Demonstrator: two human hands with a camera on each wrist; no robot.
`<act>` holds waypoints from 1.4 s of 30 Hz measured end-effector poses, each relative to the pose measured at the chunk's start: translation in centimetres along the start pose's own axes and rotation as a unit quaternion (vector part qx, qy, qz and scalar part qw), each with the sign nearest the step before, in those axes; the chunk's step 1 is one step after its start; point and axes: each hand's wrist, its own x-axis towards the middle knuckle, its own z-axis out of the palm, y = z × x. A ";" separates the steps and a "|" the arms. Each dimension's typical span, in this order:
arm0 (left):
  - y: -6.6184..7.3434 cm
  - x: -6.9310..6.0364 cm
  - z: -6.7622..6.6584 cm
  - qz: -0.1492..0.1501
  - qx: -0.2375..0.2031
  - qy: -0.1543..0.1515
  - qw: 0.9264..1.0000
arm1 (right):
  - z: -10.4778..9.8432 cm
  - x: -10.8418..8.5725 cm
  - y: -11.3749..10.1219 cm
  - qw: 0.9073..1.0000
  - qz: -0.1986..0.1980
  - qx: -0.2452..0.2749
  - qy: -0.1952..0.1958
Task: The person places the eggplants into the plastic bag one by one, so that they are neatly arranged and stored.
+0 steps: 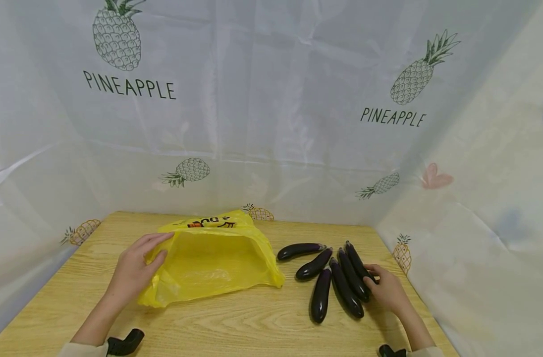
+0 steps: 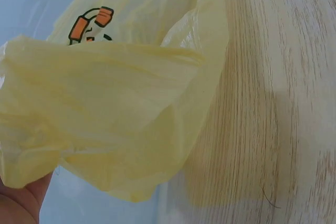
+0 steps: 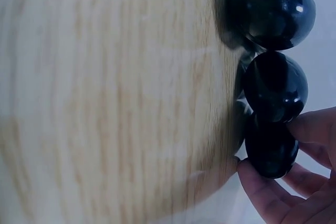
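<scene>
On the left side of the wooden table, touching the left edge of a yellow plastic bag with the left hand; showing thumb and forefinger apart there, with yellow film in between; hiding the other fingertips behind plastic in the left wrist view, so cannot tell about any pinching; seeing the bag lying left of centre, with mouth gaping toward the near side and dark-and-orange print showing on the far part; on the right side of the table, clamping thumb and fingers of the right hand round the near end of the rightmost eggplant; in the right wrist view, seeing them pressing on that dark rounded end, right up against the next one; seeing two neighbouring eggplants lying just left of it, side by side, with stems pointing far; finding a near-side eggplant lying left of those, plus two far-left eggplants lying between that group and the bag, with stem ends nearly meeting; wearing pale sleeves and black wrist devices at the near edge; facing a whitish backdrop with pineapple prints, hanging beyond the far edge.
</scene>
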 end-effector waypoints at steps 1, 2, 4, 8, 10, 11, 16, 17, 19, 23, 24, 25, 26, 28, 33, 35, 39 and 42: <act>0.0 0.0 0.0 -0.002 0.000 0.000 1.000 | 0.0 0.0 0.0 1.000 0.001 0.000 0.000; 0.0 0.0 0.0 -0.004 0.000 0.000 1.000 | 0.0 0.0 0.0 1.000 0.002 -0.001 0.000; 0.0 -0.1 0.0 -0.007 0.000 0.001 1.000 | 0.0 0.0 0.0 1.000 0.003 0.000 -0.001; 0.0 -0.1 0.0 -0.008 -0.003 0.004 1.000 | 0.1 0.0 0.1 1.000 0.003 -0.001 0.001; 0.0 -0.1 0.1 -0.008 -0.007 0.006 1.000 | 0.1 -0.1 0.0 1.000 0.002 -0.002 0.002; -0.1 -0.1 0.1 -0.008 -0.008 0.006 1.000 | 0.1 -0.1 0.0 1.000 0.001 -0.003 0.003; -0.2 -0.1 0.2 -0.011 -0.016 0.004 1.000 | 0.2 -0.1 0.0 1.000 -0.002 -0.003 0.005; -0.2 -0.1 0.2 -0.012 -0.016 0.003 1.000 | 0.2 -0.1 0.0 1.000 -0.002 -0.002 0.006; -0.2 -0.2 0.1 -0.014 -0.014 0.001 1.000 | 0.2 -0.1 0.0 1.000 -0.001 0.001 0.004; -0.2 -0.1 0.1 -0.014 -0.013 0.003 1.000 | 0.2 -0.2 0.0 1.000 0.000 0.003 0.002; -0.2 0.0 0.1 -0.013 -0.013 0.004 1.000 | 0.1 -0.2 0.1 1.000 0.000 0.004 0.002; -0.2 0.0 0.0 -0.011 -0.014 0.005 1.000 | 0.1 -0.2 0.1 1.000 0.000 0.004 0.001; -0.1 0.1 0.1 -0.009 -0.013 0.007 1.000 | 0.1 -0.2 0.1 1.000 0.000 0.004 0.001; -0.1 0.3 0.1 -0.006 -0.013 0.009 1.000 | 0.1 -0.1 0.1 1.000 -0.001 0.005 0.000; -0.1 0.8 0.3 0.004 -0.018 0.012 1.000 | 0.2 0.0 0.3 1.000 -0.006 0.008 0.004; -0.2 0.9 0.5 0.006 -0.017 0.013 1.000 | 0.2 -0.1 0.5 1.000 -0.010 0.006 0.011; -0.3 1.1 0.9 0.010 -0.019 0.010 1.000 | 0.3 -0.3 0.9 0.999 -0.023 0.000 0.032; -0.3 1.1 1.1 0.011 -0.025 0.008 1.000 | 0.1 -0.4 0.7 0.997 -0.052 -0.009 0.059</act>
